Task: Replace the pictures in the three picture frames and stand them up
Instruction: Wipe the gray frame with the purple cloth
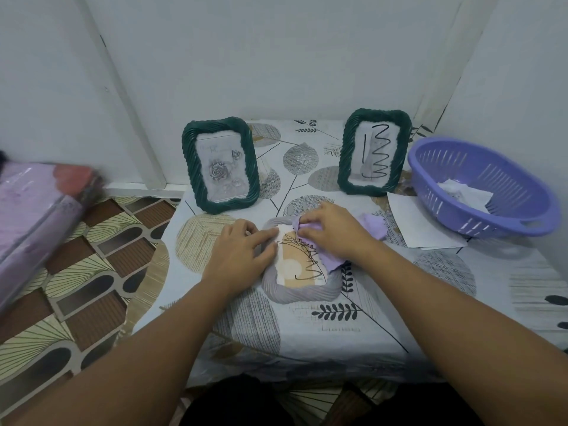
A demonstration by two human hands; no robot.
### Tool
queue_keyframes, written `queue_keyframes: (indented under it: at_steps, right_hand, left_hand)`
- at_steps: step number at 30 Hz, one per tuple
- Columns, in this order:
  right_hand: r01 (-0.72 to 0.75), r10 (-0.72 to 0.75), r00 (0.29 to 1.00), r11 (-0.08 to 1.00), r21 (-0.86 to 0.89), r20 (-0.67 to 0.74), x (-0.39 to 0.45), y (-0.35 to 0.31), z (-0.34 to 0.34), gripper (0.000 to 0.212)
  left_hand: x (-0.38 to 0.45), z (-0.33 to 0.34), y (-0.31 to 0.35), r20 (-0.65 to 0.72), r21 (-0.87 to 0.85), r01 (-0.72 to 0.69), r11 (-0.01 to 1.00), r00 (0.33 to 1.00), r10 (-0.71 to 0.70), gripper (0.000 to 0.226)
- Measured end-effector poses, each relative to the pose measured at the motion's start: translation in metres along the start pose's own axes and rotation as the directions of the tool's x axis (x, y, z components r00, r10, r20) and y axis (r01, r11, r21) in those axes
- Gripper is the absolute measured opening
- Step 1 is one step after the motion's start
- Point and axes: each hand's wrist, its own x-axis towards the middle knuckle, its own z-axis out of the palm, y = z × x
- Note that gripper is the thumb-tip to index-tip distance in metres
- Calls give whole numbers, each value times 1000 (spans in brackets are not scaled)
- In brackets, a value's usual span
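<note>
Two green frames stand upright at the table's (430, 318) far side: left green frame (219, 166), right green frame (375, 152). The grey frame (301, 290) lies flat at centre. Left hand (242, 250) presses its left edge with straight fingers; right hand (330, 230) pinches a purple cloth (332, 261) on the glass. Risk: heavy wiping may shift the frame or picture
</note>
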Motion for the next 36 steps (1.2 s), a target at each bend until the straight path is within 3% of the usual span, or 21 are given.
queue_keyframes:
  at_steps: [6,10,14,19,23,28,32,36]
  right_hand:
    - [4,-9,996,999,-49,-93,10,-4,4,20]
    - [56,-59,998,993,-101,-26,8,-1,0,19]
    - [45,-53,996,993,-108,-74,11,-3,0,19]
    - [125,-122,992,988,-88,37,11,-4,-3,17]
    - [64,-70,996,994,-92,-62,14,0,-2,18]
    - [129,-127,991,989,-75,37,11,0,-5,15]
    - [72,-77,996,993,-90,-49,12,1,-4,18]
    - [93,-91,996,992,-88,23,7,-1,-6,17]
  left_hand:
    - [1,-2,2,17,-11,9,1000,1000,-9,61]
    - [0,-1,2,13,-8,12,1000,1000,-12,61]
    - [0,-1,2,5,-20,12,1000,1000,-12,59]
    - [0,0,2,-4,-20,14,1000,1000,-14,59]
    - [1,0,2,1,-15,11,1000,1000,-11,58]
    - [1,0,2,3,-36,24,999,1000,-23,58]
    - [1,-1,3,16,-37,28,999,1000,-27,60]
    - [1,-1,3,17,-43,30,999,999,-29,60]
